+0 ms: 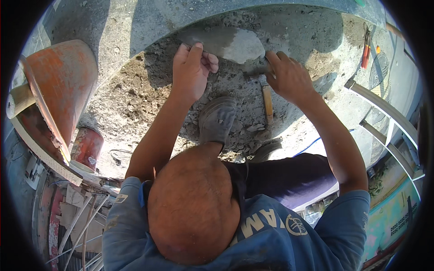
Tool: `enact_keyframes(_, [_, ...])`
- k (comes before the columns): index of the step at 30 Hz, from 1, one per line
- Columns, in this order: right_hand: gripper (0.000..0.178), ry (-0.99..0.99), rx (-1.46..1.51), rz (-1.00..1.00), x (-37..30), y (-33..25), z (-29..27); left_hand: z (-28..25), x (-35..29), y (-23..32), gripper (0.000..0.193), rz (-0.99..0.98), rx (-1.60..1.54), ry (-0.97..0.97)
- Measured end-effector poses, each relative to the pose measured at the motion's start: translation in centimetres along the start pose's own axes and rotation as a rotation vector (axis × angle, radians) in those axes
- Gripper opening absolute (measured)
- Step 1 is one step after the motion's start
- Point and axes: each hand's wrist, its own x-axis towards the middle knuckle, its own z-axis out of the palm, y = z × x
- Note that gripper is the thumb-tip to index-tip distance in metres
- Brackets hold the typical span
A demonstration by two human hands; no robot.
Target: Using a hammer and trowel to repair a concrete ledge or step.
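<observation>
A flat grey slab [244, 46] with a rounded, tapering right end is held up above the rubble; its left part lies in shadow. My left hand [193, 70] is closed at its lower left edge, thumb on top and fingers curled. At the other end, my right hand [289, 77] has its fingers bent against the slab's tip, the fingertips partly hidden. Just beneath that hand a hammer [267, 105] with a wooden handle lies on the ground, its head up toward the slab.
A shoe [218, 118] stands on broken rubble beneath my arms. At left are an orange tub-like container [72, 81] and a red can [87, 147]. Red-handled pliers [365, 54] lie at far right, beside a pale metal frame [384, 106]. A curved concrete rim [149, 27] runs behind.
</observation>
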Motion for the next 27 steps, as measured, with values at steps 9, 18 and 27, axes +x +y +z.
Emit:
enact_keyframes(9, [0.034,-0.627,1.963,0.373,-9.8,-5.6,6.0,-2.9,-1.5,-0.1,0.018,-0.085,0.409,-0.235])
enact_keyframes(18, [0.025,0.666,1.904,0.448,-3.8,-14.8,9.1,4.8,-4.2,5.0,0.023,0.704,1.713,-0.027])
enact_keyframes(27, [0.036,1.003,1.913,0.619,2.8,-13.7,8.4,-1.5,-15.5,2.1,0.029,0.377,2.047,-0.011])
